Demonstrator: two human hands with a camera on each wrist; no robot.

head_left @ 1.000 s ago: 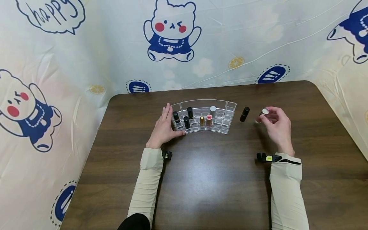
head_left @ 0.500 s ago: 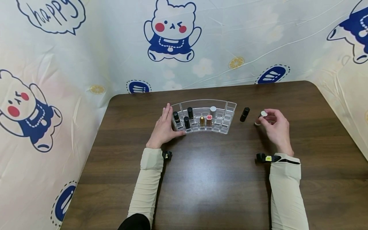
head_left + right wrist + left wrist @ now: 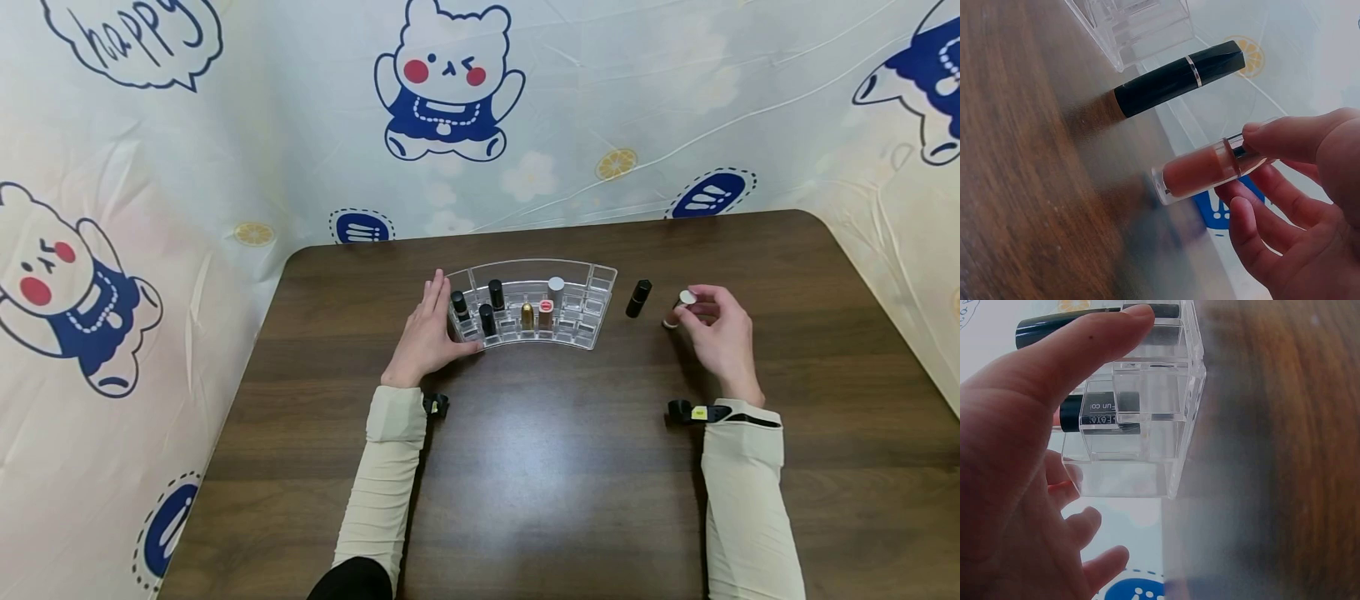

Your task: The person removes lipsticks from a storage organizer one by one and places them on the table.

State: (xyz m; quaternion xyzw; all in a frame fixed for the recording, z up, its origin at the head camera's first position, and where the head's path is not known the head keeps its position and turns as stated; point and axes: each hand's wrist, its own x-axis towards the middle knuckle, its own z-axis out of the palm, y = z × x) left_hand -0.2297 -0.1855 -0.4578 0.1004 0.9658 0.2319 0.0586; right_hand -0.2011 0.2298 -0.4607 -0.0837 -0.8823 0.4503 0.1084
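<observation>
A clear tiered cosmetics organizer (image 3: 534,271) stands on the table, with black-capped tubes (image 3: 487,320), a gold tube (image 3: 527,316), a pink-topped tube (image 3: 546,315) and a white-capped tube (image 3: 556,290) upright in its slots. Against its left end rests my left hand (image 3: 424,335), fingers straight along the side and thumb across the front corner. My right hand (image 3: 720,333) pinches a lip gloss tube (image 3: 1194,172) by its shiny cap between thumb and fingers. The tube is clear with a coral filling; whether its base touches the tabletop I cannot tell. A black lipstick (image 3: 638,298) stands between organizer and right hand.
The brown wooden table (image 3: 540,467) extends in front of both hands. Behind it hangs a pale printed sheet (image 3: 570,100) with cartoon bears, meeting the table's back edge.
My right hand has moved slightly down and left with the lip gloss tube over the last second. The left hand, organizer and black lipstick stay in place.
</observation>
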